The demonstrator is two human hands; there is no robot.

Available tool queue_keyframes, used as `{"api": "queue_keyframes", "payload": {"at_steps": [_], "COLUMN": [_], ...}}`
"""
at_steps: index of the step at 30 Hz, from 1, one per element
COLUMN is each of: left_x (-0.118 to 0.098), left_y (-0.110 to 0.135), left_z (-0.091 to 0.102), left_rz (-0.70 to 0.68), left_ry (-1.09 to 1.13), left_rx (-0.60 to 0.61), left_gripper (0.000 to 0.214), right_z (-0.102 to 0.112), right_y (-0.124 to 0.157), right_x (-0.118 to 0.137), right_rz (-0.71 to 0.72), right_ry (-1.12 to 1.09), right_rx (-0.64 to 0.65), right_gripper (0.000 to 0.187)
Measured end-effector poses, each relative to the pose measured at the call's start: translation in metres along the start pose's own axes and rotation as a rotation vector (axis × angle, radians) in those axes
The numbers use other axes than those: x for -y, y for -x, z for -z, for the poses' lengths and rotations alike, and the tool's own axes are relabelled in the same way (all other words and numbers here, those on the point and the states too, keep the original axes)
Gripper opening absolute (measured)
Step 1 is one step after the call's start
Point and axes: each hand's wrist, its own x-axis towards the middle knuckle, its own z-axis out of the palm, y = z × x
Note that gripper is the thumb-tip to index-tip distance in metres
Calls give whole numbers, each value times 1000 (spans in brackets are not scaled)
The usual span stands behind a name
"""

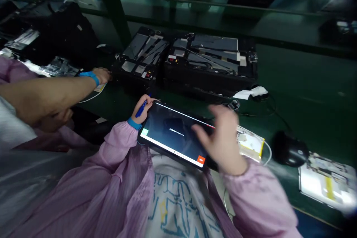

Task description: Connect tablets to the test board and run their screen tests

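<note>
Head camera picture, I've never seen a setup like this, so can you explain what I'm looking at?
There is no robot here, just a person's two bare hands. The one picture comes from a camera worn on that person's head, looking forward and down. The left hand holds a lit tablet by its edge, along with a blue pen. The right hand is over the tablet's other end; it is blurred, so I can't tell whether it touches. On the dark green bench ahead stand two black boxes with flat parts at the top. To the right are a rounded black device and a pale panel. A co-worker's hand shows at the left.
</note>
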Motion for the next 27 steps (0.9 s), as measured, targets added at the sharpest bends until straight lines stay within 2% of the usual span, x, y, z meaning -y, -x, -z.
{"api": "queue_keyframes", "payload": {"at_steps": [2, 4, 7, 9, 11, 18, 23, 27], "left_x": [3, 3, 1, 0, -2, -6, -10, -12], "left_y": [0, 0, 0, 0, 0, 5, 9, 9], "left_z": [0, 0, -1, -2, -2, -5, -5, -4], "left_rz": [1, 0, -4, -12, -16, 18, 53, 56], "left_ry": [17, 33, 48, 45, 34, 51, 63, 40], "left_rx": [-5, -5, 6, 6, 0, 5, -15, -1], "left_gripper": [20, 19, 18, 18, 18, 20, 22, 21], "right_z": [-18, -40, -68, -77, -76, -53, -40, -25], "right_y": [14, 26, 33, 33, 33, 43, 63, 75], "right_x": [50, 87, 110, 112, 110, 97, 73, 52], "right_rz": [192, 309, 360, 346, 336, 269, 226, 132], "right_ry": [-128, -183, -181, -152, -139, -53, 67, 180], "right_rx": [244, 429, 520, 531, 528, 412, 308, 244], "right_gripper": [57, 58, 63, 66, 67, 52, 46, 47]}}
